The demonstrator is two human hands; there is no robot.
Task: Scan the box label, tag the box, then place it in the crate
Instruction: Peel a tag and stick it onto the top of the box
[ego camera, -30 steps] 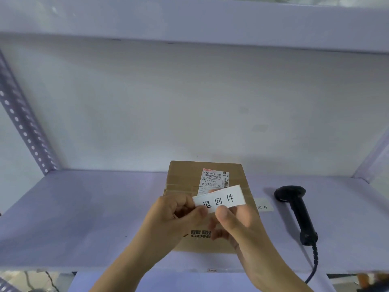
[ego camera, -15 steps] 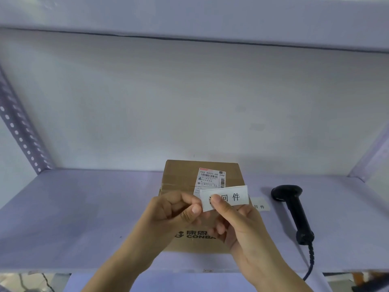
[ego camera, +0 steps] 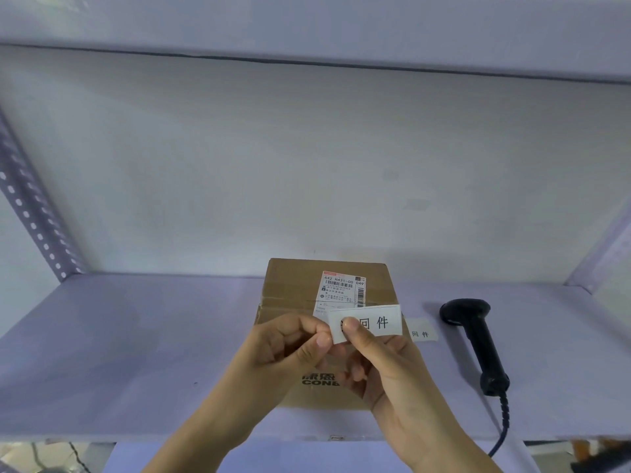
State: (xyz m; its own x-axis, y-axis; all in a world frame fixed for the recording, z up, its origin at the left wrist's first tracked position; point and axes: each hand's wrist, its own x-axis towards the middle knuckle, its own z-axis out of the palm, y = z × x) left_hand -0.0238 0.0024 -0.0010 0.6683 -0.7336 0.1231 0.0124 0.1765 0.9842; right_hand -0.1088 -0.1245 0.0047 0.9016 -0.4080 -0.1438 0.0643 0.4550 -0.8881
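A brown cardboard box (ego camera: pixel 293 288) lies flat on the shelf in front of me, with a white shipping label (ego camera: pixel 341 291) on its top. Above the box I hold a white paper tag (ego camera: pixel 379 322) printed with black characters. My right hand (ego camera: pixel 386 363) pinches the tag's left end, thumb over the first character. My left hand (ego camera: pixel 286 349) has its fingertips pressed together right at the tag's left edge, seemingly on its corner or backing. Both hands cover the box's near half and part of its printed logo.
A black handheld barcode scanner (ego camera: pixel 478 339) lies on the shelf board (ego camera: pixel 136 353) to the right, its coiled cable hanging over the front edge. Another white tag (ego camera: pixel 421 332) lies beside the box. A perforated upright (ego camera: pixel 30 213) stands at left. No crate is in view.
My right thumb has slid over the tag's first character and my left fingers have shifted to the tag's left edge. The box and scanner stay put.
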